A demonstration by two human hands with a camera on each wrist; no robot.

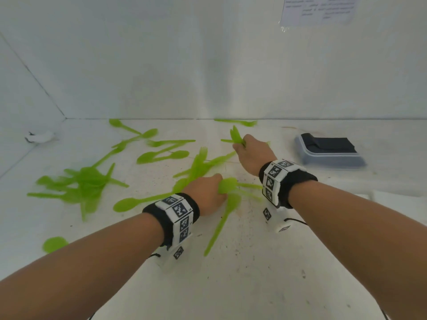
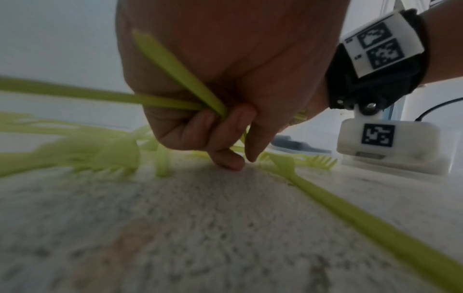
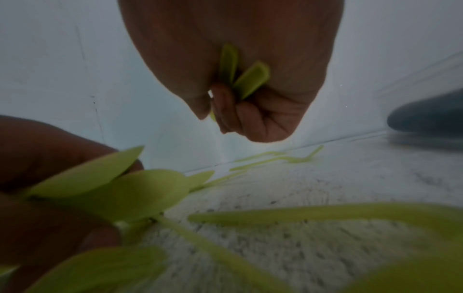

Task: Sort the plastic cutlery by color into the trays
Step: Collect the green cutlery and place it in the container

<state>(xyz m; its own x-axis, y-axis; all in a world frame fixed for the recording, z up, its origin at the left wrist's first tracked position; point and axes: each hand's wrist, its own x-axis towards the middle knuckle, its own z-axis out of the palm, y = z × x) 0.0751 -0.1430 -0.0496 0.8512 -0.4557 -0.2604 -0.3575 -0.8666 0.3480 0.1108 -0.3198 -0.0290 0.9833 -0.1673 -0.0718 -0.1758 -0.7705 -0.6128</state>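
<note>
Left hand (image 1: 205,192) gripping a bundle of green cutlery (image 1: 198,167) at frame centre; right hand (image 1: 251,153) clutching green forks (image 1: 235,136) just above. More green pieces (image 1: 80,185) scattered left across the white bench (image 1: 254,273); tray (image 1: 330,153) upper right.

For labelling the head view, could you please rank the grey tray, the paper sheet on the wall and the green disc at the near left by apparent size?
1. Paper sheet, cut off by the frame, roughly level with
2. Grey tray: too close to separate.
3. Green disc, clearly smallest.
</note>
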